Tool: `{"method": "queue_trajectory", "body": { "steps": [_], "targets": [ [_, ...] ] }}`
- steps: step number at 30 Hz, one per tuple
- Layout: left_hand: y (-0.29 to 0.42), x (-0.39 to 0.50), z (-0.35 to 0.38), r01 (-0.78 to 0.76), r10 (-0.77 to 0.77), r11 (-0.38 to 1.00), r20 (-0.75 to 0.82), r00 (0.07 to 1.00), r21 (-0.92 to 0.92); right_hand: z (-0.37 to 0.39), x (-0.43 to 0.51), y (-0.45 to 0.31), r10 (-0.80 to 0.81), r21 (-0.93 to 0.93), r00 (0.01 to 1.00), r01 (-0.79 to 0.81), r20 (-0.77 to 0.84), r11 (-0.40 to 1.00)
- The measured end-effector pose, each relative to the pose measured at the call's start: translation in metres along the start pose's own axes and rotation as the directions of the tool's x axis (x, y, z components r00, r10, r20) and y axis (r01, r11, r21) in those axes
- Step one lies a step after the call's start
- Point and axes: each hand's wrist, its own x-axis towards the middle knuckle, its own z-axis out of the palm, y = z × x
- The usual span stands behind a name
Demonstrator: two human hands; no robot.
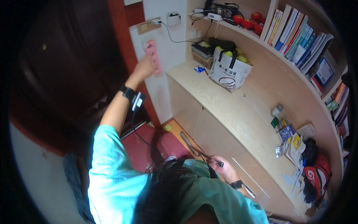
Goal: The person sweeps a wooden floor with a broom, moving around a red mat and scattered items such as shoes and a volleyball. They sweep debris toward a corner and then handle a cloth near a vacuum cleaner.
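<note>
My left hand point(145, 66) is raised to the white wall point(176, 47), against a pink paper strip point(155, 56) that bears handwriting. Its fingertips are partly hidden, so whether they pinch the strip or only press on it is unclear. Low at my right side, my right hand point(219, 165) grips a slim, dark-handled tool point(205, 155). The tool points away toward the floor, and its far end is hard to make out beside a brownish elongated piece point(186, 139).
A pale wooden counter point(223, 109) carries a white tote bag point(230, 71) of yellow-green balls, small boxes and a red bag point(318, 173). Books point(291, 33) fill the shelf above. Left of the wall stands a dark door point(70, 56); a red mat point(165, 142) lies below.
</note>
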Motion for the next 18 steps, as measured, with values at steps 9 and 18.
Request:
{"method": "queue_trajectory", "body": {
  "steps": [9, 18],
  "targets": [
    [-0.08, 0.173, 0.017, -0.101, 0.209, 0.665, -0.056, 0.976, 0.74, 0.044, 0.067, 0.025, -0.313, 0.179, 0.95, 0.309, -0.002, 0.934],
    [-0.022, 0.175, -0.003, -0.327, 0.34, 0.925, -0.039, 0.94, 0.194, 0.085, 0.062, 0.101, -0.851, -0.816, 0.52, 0.459, -0.074, 0.351]
  ]
}}
